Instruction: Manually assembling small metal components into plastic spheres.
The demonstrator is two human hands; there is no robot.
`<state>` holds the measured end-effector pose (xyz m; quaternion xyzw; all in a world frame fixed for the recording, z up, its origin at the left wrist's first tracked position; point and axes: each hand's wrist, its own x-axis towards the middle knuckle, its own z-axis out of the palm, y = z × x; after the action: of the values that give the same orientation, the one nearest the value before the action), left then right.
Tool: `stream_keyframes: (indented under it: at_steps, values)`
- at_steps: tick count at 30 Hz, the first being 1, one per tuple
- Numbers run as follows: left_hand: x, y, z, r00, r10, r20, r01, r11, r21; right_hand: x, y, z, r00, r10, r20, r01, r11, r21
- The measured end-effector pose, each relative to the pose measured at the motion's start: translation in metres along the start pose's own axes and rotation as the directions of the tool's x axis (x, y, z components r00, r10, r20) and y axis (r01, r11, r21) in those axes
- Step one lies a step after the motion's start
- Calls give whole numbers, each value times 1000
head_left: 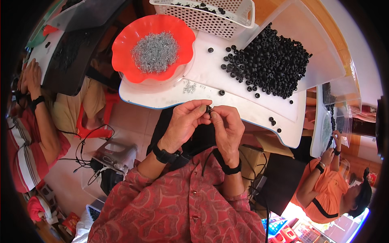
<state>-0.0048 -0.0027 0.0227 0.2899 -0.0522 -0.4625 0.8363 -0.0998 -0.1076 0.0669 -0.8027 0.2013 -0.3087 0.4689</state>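
Hands meet at the near edge of a white board (243, 109): the left hand (184, 123) and the right hand (227, 126) pinch together one small black ring (208, 109), held between the fingertips just above the board's rim. Both hands are closed on this ring, thumbs and first fingers pressed to it. The ring looks like dull rubber, round with a hole. A big heap of black rings (269, 60) of the same kind lies on the board to the right, partly on a clear plastic sheet (320, 52), and a few loose ones are scattered near the edge. To the left stands a red bowl (121, 48) with a wavy rim, of shiny plastic; it holds a pile of tiny grey metal pieces (154, 52), and it sits in a clear round dish (162, 83). Behind it is a white basket (210, 20) with small holes in its wall, with some black rings inside. A few grey pieces also lie on the board near the dish.
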Motion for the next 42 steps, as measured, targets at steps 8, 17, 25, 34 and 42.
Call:
stream_keyframes:
  at_steps: [8, 17, 25, 34, 42]
  values:
    - [-3, 4, 4, 999, -6, 37, -2, 977, 212, 2, -5, -10, 996, 15, 89, -15, 1000, -5]
    - [-2, 0, -4, 974, -153, 169, 153, 988, 14, 1, -1, -23, 889, 385, 249, -454, 811, 368]
    - [-3, -2, 3, 989, -140, 49, 136, 988, 67, -1, 2, -12, 969, 226, 96, -237, 962, 131]
    - [2, -5, -2, 988, -154, 11, 154, 988, 6, 50, 52, -23, 974, 22, -224, -87, 954, -286]
    - [4, -2, 0, 990, -140, 6, 140, 990, 11, 89, 70, -18, 984, -66, -162, -46, 797, -603]
